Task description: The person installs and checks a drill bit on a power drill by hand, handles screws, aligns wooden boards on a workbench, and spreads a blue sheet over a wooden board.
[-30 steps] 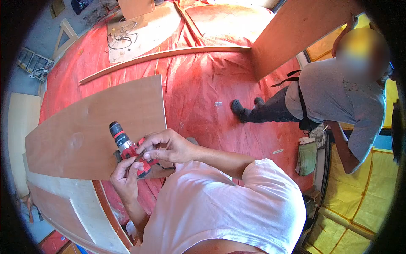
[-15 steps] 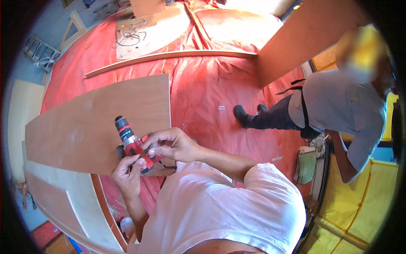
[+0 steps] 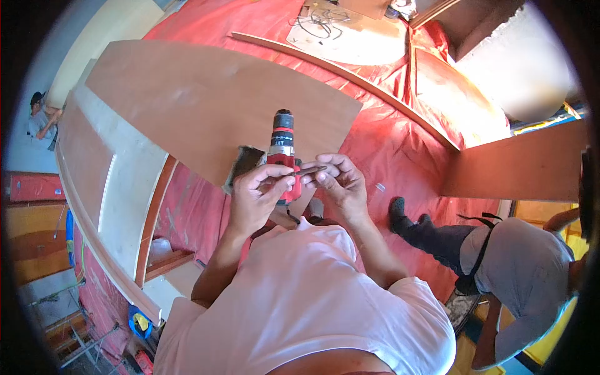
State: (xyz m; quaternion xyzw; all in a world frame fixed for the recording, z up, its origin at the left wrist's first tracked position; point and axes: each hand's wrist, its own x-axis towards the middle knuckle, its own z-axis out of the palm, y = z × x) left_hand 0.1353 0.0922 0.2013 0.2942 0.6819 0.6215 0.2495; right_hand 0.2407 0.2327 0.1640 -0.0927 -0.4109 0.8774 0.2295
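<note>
Between my hands is a thin dark rod (image 3: 310,170) that looks like a drill bit, held crosswise in front of my chest. The fingertips of my left hand (image 3: 259,195) pinch its left end. At its other end, my right hand (image 3: 342,187) grips it between thumb and fingers. Just beyond them is a red and black power drill (image 3: 282,142), its chuck pointing away from me. My hands partly cover the drill's body, and what supports it is hidden. Beside the drill, near my left hand, lies a dark grey rough-edged piece (image 3: 245,164).
A large brown board (image 3: 219,87) lies ahead over red floor sheeting (image 3: 406,162). A long wooden strip (image 3: 350,75) crosses the sheeting. To the right, a person in a grey shirt (image 3: 515,265) bends beside an upright panel (image 3: 519,159). Another person (image 3: 42,119) is far left.
My view has turned, so the board and sheeting appear shifted. My hands have moved apart slightly, showing the rod between them. The co-worker on the right now bends lower in view.
</note>
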